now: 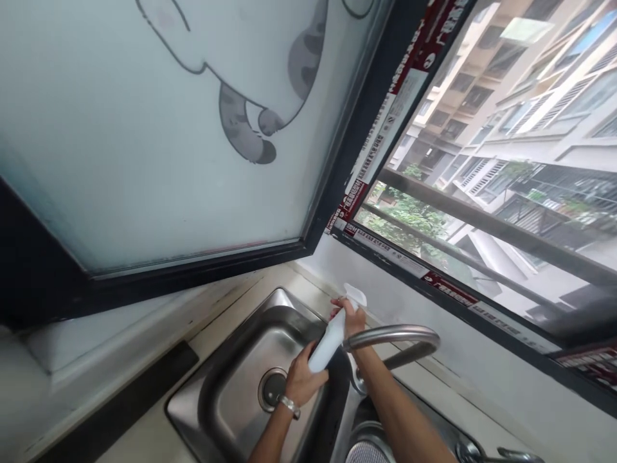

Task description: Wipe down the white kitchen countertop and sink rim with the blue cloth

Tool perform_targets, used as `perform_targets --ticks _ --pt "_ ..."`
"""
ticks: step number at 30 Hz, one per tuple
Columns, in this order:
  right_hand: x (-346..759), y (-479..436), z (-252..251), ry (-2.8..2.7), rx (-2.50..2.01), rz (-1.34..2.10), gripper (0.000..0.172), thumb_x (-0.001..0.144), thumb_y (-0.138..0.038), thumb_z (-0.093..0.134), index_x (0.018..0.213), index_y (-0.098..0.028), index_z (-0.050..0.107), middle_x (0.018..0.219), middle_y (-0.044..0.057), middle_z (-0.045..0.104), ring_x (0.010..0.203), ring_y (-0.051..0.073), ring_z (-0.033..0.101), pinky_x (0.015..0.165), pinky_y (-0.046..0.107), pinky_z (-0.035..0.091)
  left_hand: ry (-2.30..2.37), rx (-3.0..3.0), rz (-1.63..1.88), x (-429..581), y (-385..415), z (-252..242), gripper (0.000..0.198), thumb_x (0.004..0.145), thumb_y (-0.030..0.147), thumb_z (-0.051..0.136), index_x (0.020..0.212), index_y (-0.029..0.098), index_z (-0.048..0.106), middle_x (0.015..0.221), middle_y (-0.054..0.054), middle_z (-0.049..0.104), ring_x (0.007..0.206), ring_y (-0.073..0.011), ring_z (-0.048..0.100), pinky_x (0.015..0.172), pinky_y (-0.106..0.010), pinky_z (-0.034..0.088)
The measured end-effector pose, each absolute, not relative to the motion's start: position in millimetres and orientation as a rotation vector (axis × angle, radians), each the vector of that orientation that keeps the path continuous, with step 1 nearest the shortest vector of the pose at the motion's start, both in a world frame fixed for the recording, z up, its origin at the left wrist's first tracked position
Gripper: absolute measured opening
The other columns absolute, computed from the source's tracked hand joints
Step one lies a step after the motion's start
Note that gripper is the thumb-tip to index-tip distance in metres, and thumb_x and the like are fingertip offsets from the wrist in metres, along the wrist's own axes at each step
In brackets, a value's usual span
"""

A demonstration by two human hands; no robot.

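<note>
Over the steel sink (pixel 224 379), a white bottle-like object (pixel 328 344) hangs between my two hands. My left hand (pixel 304 379), with a metal band at the wrist, is wrapped round its lower end. At the upper end, my right hand (pixel 351 319) grips it near a pale, translucent part (pixel 355 294). The curved metal faucet (pixel 400 334) passes over my right wrist, its tip close beside the white object. Below my left hand, the drain (pixel 274 388) shows in part.
A second basin with a round strainer (pixel 366 451) lies at the bottom. A dark-framed frosted panel (pixel 193 161) with a cartoon drawing stands above the sink. At the right is a window frame (pixel 405 260) with buildings outside. Another metal fitting (pixel 515 455) sits bottom right.
</note>
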State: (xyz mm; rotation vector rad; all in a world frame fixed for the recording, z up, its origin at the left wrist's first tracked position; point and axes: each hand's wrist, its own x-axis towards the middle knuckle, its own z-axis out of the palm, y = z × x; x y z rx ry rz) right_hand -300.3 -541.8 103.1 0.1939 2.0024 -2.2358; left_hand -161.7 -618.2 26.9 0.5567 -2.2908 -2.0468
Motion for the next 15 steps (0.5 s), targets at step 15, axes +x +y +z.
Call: perform_targets --ticks 15 --pt "-331.7 -611.1 89.4 1.963 0.008 -2.080 0.038 0.068 -0.055 0.072 0.079 -0.019 0.066 0.054 0.001 0.066 0.041 0.015 0.054 0.039 0.026 0.039 -2.106 0.762 -2.028 -184.8 -652.9 13.3 0.069 0.068 0.022 0.065 0.137 0.018 0.060 0.104 -0.006 0.077 0.089 -0.0230 0.067 0.085 -0.035 0.051"
